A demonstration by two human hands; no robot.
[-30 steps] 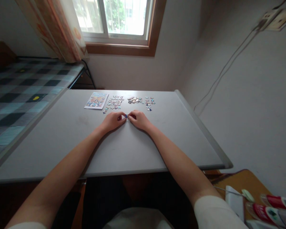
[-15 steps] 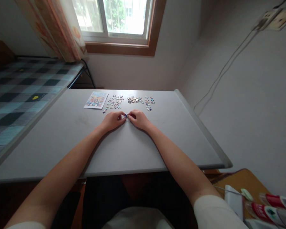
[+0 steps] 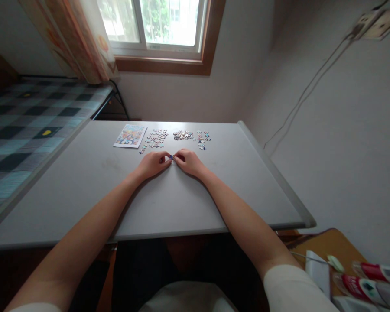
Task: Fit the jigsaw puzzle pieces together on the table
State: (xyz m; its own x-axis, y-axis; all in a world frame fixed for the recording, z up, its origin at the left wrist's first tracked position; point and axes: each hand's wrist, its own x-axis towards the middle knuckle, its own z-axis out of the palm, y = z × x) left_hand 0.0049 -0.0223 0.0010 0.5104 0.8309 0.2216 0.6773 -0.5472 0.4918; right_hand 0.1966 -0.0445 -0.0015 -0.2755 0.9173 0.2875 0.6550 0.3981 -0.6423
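Both hands meet over the middle of the white table [image 3: 169,199]. My left hand [image 3: 154,164] pinches small dark-blue jigsaw puzzle pieces [image 3: 171,157] between thumb and forefinger. From the other side my right hand [image 3: 189,162] grips them the same way, fingertips almost touching the left ones. How many pieces are held, and whether they are joined, cannot be made out. Beyond the hands lie loose puzzle pieces: spread rows [image 3: 156,138] on the left, a heap [image 3: 183,135] in the middle and a smaller group [image 3: 203,139] on the right. A picture sheet [image 3: 130,136] lies left of them.
A bed with a checked cover [image 3: 35,112] stands to the left, below a curtain [image 3: 94,52]. At lower right, a wooden stool [image 3: 328,240] bears bottles with red labels [image 3: 360,287] and a white box [image 3: 316,271]. A cable [image 3: 300,99] hangs along the right wall.
The hands stay pinched together at almost the same spot, with the pieces between them barely shifted. The whole view has moved very slightly.
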